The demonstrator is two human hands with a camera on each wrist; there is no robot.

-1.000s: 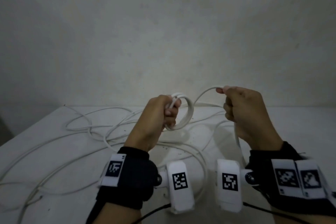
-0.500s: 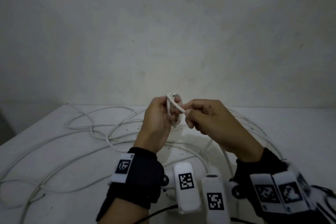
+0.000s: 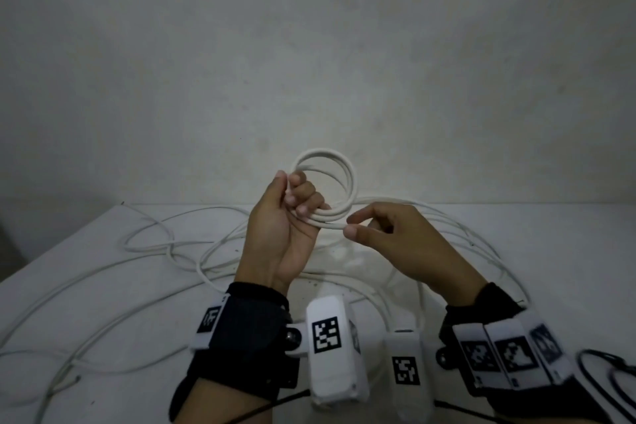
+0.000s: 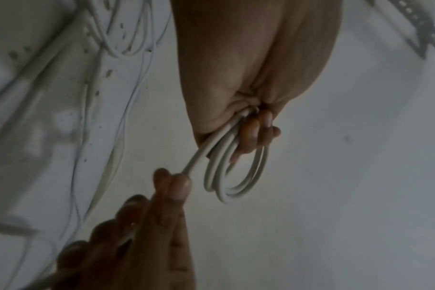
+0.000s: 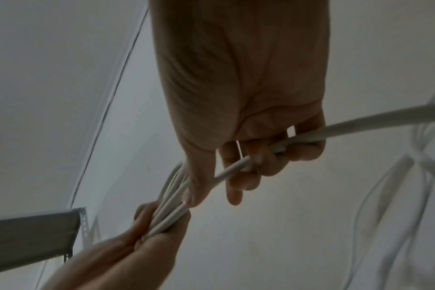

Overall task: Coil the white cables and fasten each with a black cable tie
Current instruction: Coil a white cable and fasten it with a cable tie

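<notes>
Above the middle of the white bench (image 3: pixel 568 251), near its far edge, the left hand (image 3: pixel 282 237) holds up a small coil (image 3: pixel 347 179) of white cable, several loops standing upright against the pale wall (image 3: pixel 309 45). Its fingers (image 3: pixel 303 196) are curled tight round the gathered loops at the coil's lower left side. Just beside it the right hand (image 3: pixel 406 244) pinches the free run of the same cable (image 3: pixel 330 224) between thumb and forefinger, close under the coil, and the right wrist view shows the strand passing on through its other curled fingers (image 5: pixel 273 157). From there the cable drops to the bench, where long loose cable loops (image 3: pixel 155 241) sprawl toward the left edge and round behind the right hand toward the right edge. Black bands (image 3: pixel 247 330) bearing white marker blocks (image 3: pixel 332 351) wrap both wrists.
</notes>
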